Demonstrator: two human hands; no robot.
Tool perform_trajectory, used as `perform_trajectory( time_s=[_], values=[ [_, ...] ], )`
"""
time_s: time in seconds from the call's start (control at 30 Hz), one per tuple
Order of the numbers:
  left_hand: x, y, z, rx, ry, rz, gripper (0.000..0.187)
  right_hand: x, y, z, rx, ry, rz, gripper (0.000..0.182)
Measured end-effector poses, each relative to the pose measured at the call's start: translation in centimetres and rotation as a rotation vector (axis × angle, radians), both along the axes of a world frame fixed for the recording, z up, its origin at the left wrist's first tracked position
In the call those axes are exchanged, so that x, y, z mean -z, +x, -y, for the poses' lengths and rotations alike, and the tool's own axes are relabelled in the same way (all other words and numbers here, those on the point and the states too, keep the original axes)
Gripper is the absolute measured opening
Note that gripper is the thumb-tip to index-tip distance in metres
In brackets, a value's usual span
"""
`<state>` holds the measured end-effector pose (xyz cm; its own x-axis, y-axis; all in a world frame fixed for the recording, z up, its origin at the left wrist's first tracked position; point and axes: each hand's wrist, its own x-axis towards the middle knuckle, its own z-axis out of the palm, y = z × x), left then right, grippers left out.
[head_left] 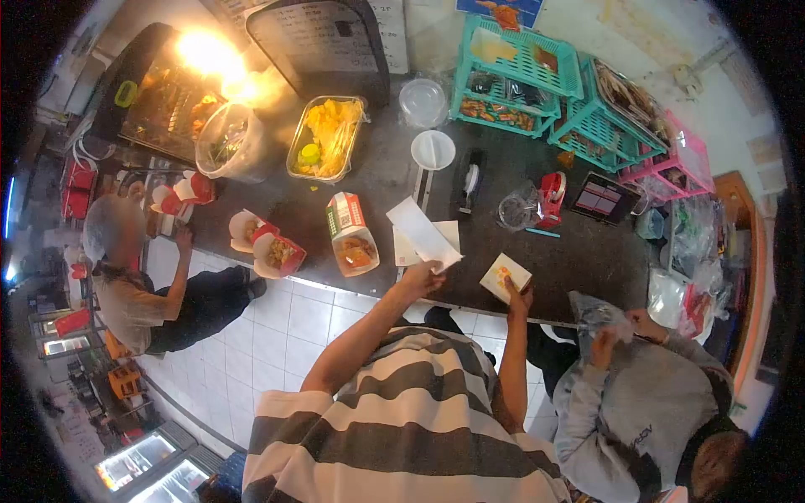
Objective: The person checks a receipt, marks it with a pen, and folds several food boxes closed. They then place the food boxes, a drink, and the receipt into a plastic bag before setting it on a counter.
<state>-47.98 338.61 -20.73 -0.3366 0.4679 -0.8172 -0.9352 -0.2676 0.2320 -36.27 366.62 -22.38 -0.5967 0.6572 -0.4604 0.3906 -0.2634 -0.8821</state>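
Note:
At the counter's front edge, my left hand (421,281) pinches the lower end of a white paper strip (422,230). The strip lies slantwise over a pale square card or flat box (406,254) on the counter. My right hand (520,297) grips a small white box (503,273) with an orange print, tilted near the edge. Left of my left hand stands an open red, green and white takeaway box (346,216) with fried food (355,251) in it.
Two red-and-white food boxes (281,253) and a tray of yellow food (323,134) stand leftward. A stapler (471,178), tape dispenser (551,199), tablet (602,199) and green baskets (511,71) lie beyond. A person (646,402) with a plastic bag is at right, another person (138,293) at left.

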Motion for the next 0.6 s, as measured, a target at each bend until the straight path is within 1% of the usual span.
perform_trajectory(
  time_s=[0.03, 0.07, 0.1, 0.13, 0.17, 0.2, 0.23, 0.27, 0.3, 0.33, 0.37, 0.4, 0.43, 0.47, 0.5, 0.53, 0.57, 0.6],
  values=[
    [-0.1, -1.3, 0.6, -0.003, -0.046, -0.116, 0.035, 0.3, 0.3, -0.5, 0.006, -0.001, 0.002, 0.069],
    [-0.1, -2.8, 1.3, -0.007, -0.093, -0.23, 0.029, 0.5, 0.6, -0.8, -0.023, 0.001, 0.044, 0.072],
    [-0.1, -4.6, 2.1, -0.07, -0.16, -0.362, 0.026, 0.8, 0.9, -1.3, -0.056, 0.002, 0.088, 0.076],
    [-0.1, -6.6, 2.8, -0.136, -0.229, -0.491, 0.023, 1.6, 1.3, -1.7, -0.056, -0.001, 0.095, 0.076],
    [-4.9, -9.0, 2.5, -0.113, -0.425, -0.585, 0.021, 2.7, 1.6, -2.3, -0.071, 0.087, 0.155, 0.079],
    [-5.4, -10.9, 3.0, -0.093, -0.52, -0.586, 0.019, 3.3, 1.6, -2.6, -0.089, 0.174, 0.213, 0.082],
    [-6.2, -12.5, 2.9, -0.231, -0.492, -0.612, 0.019, 3.1, 1.6, -2.3, -0.096, 0.172, 0.22, 0.082],
    [-5.3, -14.1, 4.1, -0.153, -0.435, -0.633, 0.023, 2.5, 1.6, -1.8, -0.056, 0.309, 0.175, 0.08],
    [-7.9, -14.3, 4.2, -0.205, -0.374, -0.633, 0.027, 1.8, 1.5, -1.2, -0.016, 0.445, 0.127, 0.078],
    [-8.7, -14.6, 4.3, -0.271, -0.441, -0.578, 0.029, 0.8, 1.5, -0.9, -0.025, 0.443, 0.131, 0.078],
    [-8.9, -14.8, 4.4, -0.336, -0.509, -0.522, 0.03, -0.5, 1.5, -0.8, -0.066, 0.915, 0.257, 0.073],
    [-7.8, -14.3, 4.9, -0.341, -0.515, -0.515, 0.03, -2.3, 1.2, -0.4, -0.109, 1.387, 0.378, 0.069],
    [-6.1, -12.8, 5.5, -0.33, -0.598, -0.645, 0.03, -4.7, 0.3, 0.5, -0.118, 1.38, 0.385, 0.069],
    [-4.9, -11.0, 6.0, -0.308, -0.677, -0.776, 0.031, -7.2, -1.0, 1.7, -0.215, 1.309, 0.254, 0.061],
    [-5.5, -8.6, 5.3, -0.331, -0.727, -0.872, 0.03, -8.3, -2.2, 2.8, -0.304, 1.234, 0.128, 0.054],
    [-6.1, -5.8, 4.5, -0.353, -0.772, -0.966, 0.03, -6.6, -2.7, 3.7, -0.355, 0.97, 0.026, 0.039],
    [-4.0, -3.0, 4.7, -0.205, -0.83, -1.054, 0.03, -9.3, -4.7, 5.9, -0.428, 0.744, 0.067, 0.032],
    [-1.9, -0.6, 4.9, -0.058, -0.885, -1.14, 0.031, -9.8, -6.4, 7.4, -0.507, 0.571, -0.02, 0.031]
  ],
)
